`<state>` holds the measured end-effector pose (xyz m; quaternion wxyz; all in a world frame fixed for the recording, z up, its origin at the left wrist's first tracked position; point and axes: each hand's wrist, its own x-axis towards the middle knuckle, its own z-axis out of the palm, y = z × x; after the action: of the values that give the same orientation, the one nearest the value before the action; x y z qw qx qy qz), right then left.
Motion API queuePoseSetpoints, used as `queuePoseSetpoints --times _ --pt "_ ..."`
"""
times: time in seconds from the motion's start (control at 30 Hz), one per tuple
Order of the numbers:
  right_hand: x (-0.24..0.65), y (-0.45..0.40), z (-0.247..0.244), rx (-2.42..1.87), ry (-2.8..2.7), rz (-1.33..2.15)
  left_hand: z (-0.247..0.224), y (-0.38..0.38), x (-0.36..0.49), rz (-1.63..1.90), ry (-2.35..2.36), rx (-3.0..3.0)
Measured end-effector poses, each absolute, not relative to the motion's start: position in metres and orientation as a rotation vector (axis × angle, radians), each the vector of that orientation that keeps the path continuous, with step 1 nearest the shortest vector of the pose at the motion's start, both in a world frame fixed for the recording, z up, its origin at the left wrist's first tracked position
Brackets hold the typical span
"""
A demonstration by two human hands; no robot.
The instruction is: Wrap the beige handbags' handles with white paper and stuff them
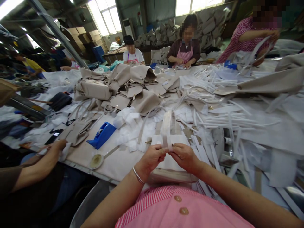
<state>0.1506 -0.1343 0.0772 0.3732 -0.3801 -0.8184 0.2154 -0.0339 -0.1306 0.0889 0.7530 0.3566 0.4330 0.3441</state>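
Note:
Both hands meet over a beige bag [175, 175] lying in front of my apron. My left hand [152, 158], with a bracelet at the wrist, pinches the lower end of a strap [166, 126] wrapped in clear and white material. The fingers of my right hand [184, 156] close on the same strap end from the other side, nearly touching the left fingertips. White sheet material [155, 139] lies behind the hands, around the strap. What exactly lies between the fingertips is too small to make out.
A blue tape dispenser [102, 134] and a round dish [96, 161] stand to the left. Beige bags [142, 101] are piled ahead; white strips [228, 118] cover the right. A co-worker's arm [40, 167] reaches in at left. Several people work around the table.

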Motion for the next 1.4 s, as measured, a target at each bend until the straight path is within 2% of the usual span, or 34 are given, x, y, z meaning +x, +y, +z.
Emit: queuePoseSetpoints --times 0.07,0.13,0.23,0.33,0.4,0.5,0.57,0.73,0.87,0.97,1.1,1.17,1.3,1.4 --pt "0.153 -0.133 0.076 -0.9 -2.207 0.462 0.086 -0.131 -0.03 0.744 0.917 0.641" --pt "0.155 -0.133 0.076 -0.905 -2.209 0.54 0.086 -0.134 -0.026 0.773 0.961 0.647" --pt "0.159 -0.134 0.08 -1.044 -1.929 1.076 0.091 -0.14 -0.024 0.899 1.117 0.992" --pt "0.157 -0.135 0.084 -1.142 -1.358 1.73 0.095 -0.148 -0.023 0.986 1.217 1.417" --pt "0.152 -0.136 0.083 -1.169 -1.027 1.9 0.093 -0.153 -0.023 0.991 1.229 1.551" --pt "0.146 -0.138 0.08 -1.206 -0.89 1.858 0.09 -0.155 -0.025 0.957 1.228 1.582" --pt "0.145 -0.139 0.078 -1.225 -1.08 1.722 0.089 -0.153 -0.028 0.875 1.197 1.487" --pt "0.148 -0.145 0.073 -1.181 -1.884 1.036 0.088 -0.143 -0.028 0.716 1.128 0.98" --pt "0.152 -0.148 0.069 -1.123 -2.133 0.693 0.078 -0.143 -0.015 0.807 1.066 0.726" --pt "0.157 -0.146 0.072 -1.133 -2.017 0.902 0.075 -0.147 -0.011 0.881 1.097 0.751" --pt "0.163 -0.14 0.079 -1.154 -1.378 1.759 0.084 -0.153 -0.015 0.945 1.203 1.244" --pt "0.161 -0.138 0.08 -1.155 -1.006 2.008 0.088 -0.155 -0.017 0.943 1.194 1.449" --pt "0.151 -0.139 0.078 -1.179 -0.781 1.978 0.086 -0.156 -0.022 0.888 1.188 1.563" --pt "0.148 -0.144 0.075 -1.274 -1.142 1.705 0.082 -0.15 -0.028 0.768 1.187 1.41"
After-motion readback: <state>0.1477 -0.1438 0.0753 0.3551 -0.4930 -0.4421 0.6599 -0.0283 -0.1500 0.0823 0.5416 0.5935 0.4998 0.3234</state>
